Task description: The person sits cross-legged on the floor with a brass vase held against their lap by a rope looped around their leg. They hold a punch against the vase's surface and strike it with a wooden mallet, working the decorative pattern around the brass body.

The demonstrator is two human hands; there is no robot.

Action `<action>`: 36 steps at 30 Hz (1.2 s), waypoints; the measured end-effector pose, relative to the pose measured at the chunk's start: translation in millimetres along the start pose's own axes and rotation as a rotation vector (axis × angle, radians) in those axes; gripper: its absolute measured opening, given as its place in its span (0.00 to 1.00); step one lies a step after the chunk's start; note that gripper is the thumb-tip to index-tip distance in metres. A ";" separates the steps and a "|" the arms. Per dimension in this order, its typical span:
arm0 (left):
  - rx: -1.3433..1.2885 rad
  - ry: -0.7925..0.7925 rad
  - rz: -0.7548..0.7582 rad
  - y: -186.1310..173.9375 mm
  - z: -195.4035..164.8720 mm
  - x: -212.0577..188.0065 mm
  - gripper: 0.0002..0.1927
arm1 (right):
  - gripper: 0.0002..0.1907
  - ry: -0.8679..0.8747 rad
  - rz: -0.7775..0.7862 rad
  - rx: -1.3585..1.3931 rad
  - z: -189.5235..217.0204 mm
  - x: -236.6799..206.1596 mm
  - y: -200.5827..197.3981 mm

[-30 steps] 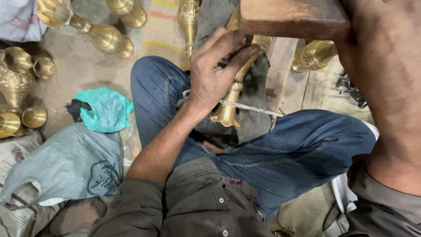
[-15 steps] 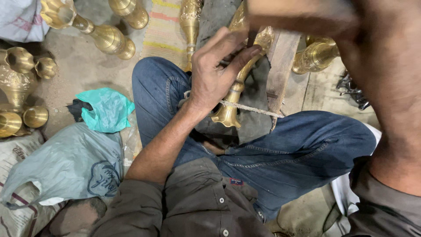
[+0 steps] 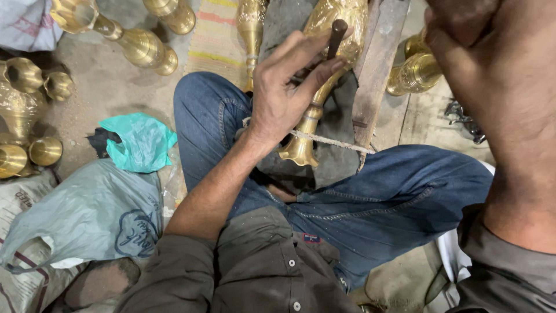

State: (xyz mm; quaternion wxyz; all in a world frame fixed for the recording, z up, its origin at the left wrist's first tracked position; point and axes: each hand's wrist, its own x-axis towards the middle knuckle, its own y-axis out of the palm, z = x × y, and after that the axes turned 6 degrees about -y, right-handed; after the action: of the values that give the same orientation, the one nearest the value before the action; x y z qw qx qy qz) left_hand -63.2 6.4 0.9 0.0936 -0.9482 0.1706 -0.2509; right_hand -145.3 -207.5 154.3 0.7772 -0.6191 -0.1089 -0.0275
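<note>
Left hand [image 3: 284,95] pinches dark punch [image 3: 335,36] against brass vase [image 3: 324,87]

brass vases [image 3: 139,46] crowd left, plank [image 3: 376,64] right

The left hand [image 3: 284,95] pinches a short dark metal punch [image 3: 336,36] between thumb and fingers [image 3: 301,49], its lower end set against a brass vase [image 3: 324,75] that lies across the lap, tied down by a thin cord [image 3: 330,141] against a wooden plank [image 3: 376,69]. The right hand [image 3: 463,23] is raised near the camera, blurred. More brass vases [image 3: 139,46] lie on the floor [image 3: 104,87] beside a teal bag [image 3: 139,142].
</note>
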 end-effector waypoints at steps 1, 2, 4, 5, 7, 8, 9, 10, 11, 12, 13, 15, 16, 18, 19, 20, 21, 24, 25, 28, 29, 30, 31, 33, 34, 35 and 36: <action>0.002 0.012 -0.002 0.3 0.6 0.0 0.18 | 0.08 -0.039 -0.021 -0.012 0.2 1.0 -0.1; 0.003 0.021 -0.002 0.7 1.0 0.1 0.17 | 0.08 -0.077 -0.042 -0.025 0.8 1.1 -0.4; 0.001 0.016 0.012 0.4 1.9 -0.2 0.17 | 0.08 -0.187 -0.095 -0.053 0.8 0.6 0.1; 0.000 0.005 0.025 0.0 2.1 -0.5 0.18 | 0.07 -0.181 -0.101 -0.034 0.4 0.1 0.5; 0.003 -0.003 0.031 -1.6 2.1 -2.3 0.17 | 0.06 0.001 -0.038 0.095 0.7 -5.7 1.2; 0.006 0.013 0.024 -2.4 2.5 -2.2 0.16 | 0.08 0.056 -0.019 0.134 -0.2 -7.7 1.9; 0.002 0.005 0.026 -2.5 2.4 -2.5 0.16 | 0.10 0.042 -0.019 0.127 -2.6 -8.5 2.4; -0.001 -0.003 0.029 -2.5 2.5 -2.2 0.16 | 0.11 0.029 -0.015 0.122 -5.1 -9.3 3.3; -0.010 -0.037 0.040 -2.0 2.5 -1.8 0.18 | 0.12 0.015 -0.010 0.116 -8.4 -9.4 4.6; -0.020 -0.070 0.049 -1.8 2.8 -0.5 0.20 | 0.14 -0.002 -0.006 0.111 -11.8 -9.1 6.3; -0.012 -0.058 0.051 -1.5 2.3 -0.7 0.18 | 0.14 0.004 0.000 0.121 -14.0 -10.8 8.1; 0.003 -0.024 0.057 -1.7 2.7 1.8 0.15 | 0.15 0.039 0.001 0.152 -19.2 -12.9 11.5; -0.011 -0.008 0.058 -2.7 2.8 2.4 0.17 | 0.15 0.068 -0.005 0.173 -21.8 -13.5 13.2; -0.041 0.001 0.056 -5.2 1.6 0.9 0.20 | 0.14 0.091 -0.007 0.200 -24.8 -16.3 17.2; -0.049 -0.003 0.058 -6.3 0.8 -0.4 0.19 | 0.12 0.086 -0.012 0.199 -27.6 -16.1 17.4; -0.056 -0.001 0.063 -7.3 0.7 -0.1 0.17 | 0.11 0.075 -0.018 0.191 -28.9 -16.6 18.6; -0.056 -0.004 0.070 -7.3 0.1 -0.4 0.17 | 0.10 0.049 -0.020 0.176 -29.2 -16.7 21.7; -0.036 -0.015 0.092 -7.0 -0.1 1.5 0.17 | 0.08 -0.009 -0.031 0.133 -31.2 -15.5 23.6; -0.051 -0.018 0.086 -6.8 -0.7 0.9 0.17 | 0.08 -0.006 -0.030 0.138 -32.4 -15.8 21.4; -0.070 -0.023 0.081 -7.7 -0.2 3.5 0.17 | 0.10 -0.054 -0.037 0.081 -32.6 -12.5 22.5; -0.063 -0.039 0.091 -8.4 -0.8 2.6 0.17 | 0.11 -0.099 -0.039 0.037 -32.4 -12.3 22.5; -0.058 -0.059 0.101 -8.6 -1.1 2.5 0.17 | 0.12 -0.162 -0.042 -0.045 -33.5 -10.4 22.4; -0.064 -0.051 0.100 -8.7 -1.3 2.5 0.17 | 0.14 -0.206 -0.045 -0.121 -32.8 -8.9 25.7; -0.075 -0.036 0.098 -9.4 -1.7 2.5 0.18 | 0.17 -0.217 -0.037 -0.176 -36.0 -8.0 24.5; -0.090 -0.046 0.103 -9.7 -2.0 2.5 0.17 | 0.16 -0.218 -0.034 -0.195 -37.3 -7.9 25.0; -0.104 -0.054 0.108 -10.1 -2.3 2.4 0.17 | 0.16 -0.219 -0.030 -0.214 -38.7 -8.7 25.2; -0.116 -0.062 0.112 -10.7 -2.4 3.0 0.17 | 0.15 -0.207 -0.050 -0.115 -39.5 -9.9 26.0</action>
State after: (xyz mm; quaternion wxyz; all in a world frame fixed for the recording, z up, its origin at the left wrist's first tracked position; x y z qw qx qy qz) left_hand -58.9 14.9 7.1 0.0576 -0.9483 0.2348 -0.2056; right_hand -145.1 -240.7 119.1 0.7241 -0.6594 -0.2020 0.0111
